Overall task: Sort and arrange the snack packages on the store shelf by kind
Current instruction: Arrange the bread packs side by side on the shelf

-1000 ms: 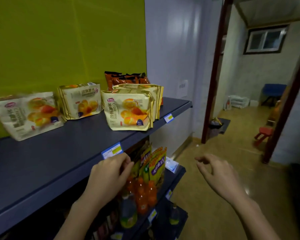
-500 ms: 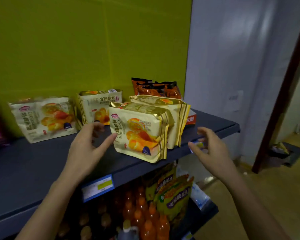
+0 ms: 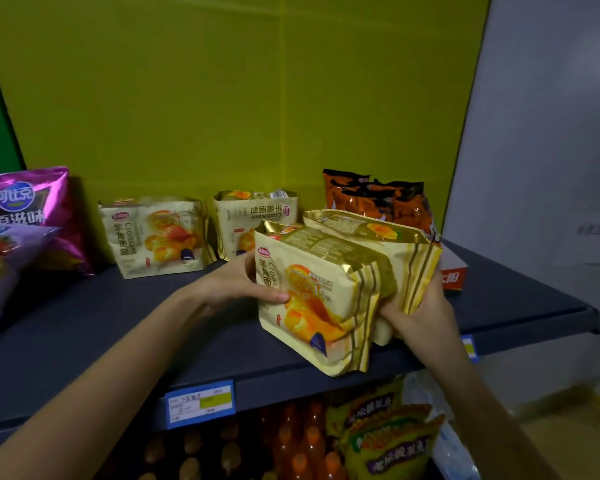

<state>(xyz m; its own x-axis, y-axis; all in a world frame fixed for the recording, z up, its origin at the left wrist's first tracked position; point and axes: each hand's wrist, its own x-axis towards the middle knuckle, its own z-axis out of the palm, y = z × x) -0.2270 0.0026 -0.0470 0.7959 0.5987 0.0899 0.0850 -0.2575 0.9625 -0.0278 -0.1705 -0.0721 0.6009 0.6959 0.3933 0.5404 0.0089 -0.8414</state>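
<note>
left hand: reaching in from lower left, gripping left edge of front croissant pack; thumb lying across the pack's face, other fingers going behind it
right hand: coming up from lower right, fingers curling around right sides of the front pack and the second croissant pack just behind it, pressing the two together
held packs: standing upright at front edge of the dark shelf, right of centre
shelf, back row: two more croissant packs standing against the yellow-green wall, the right one looking upside down
back right: orange snack bags behind held packs
far left: pink chip bag, purple bag in front of it
shelf edge: blue price tag
lower shelf: orange bottles, yellow-green bags
</note>
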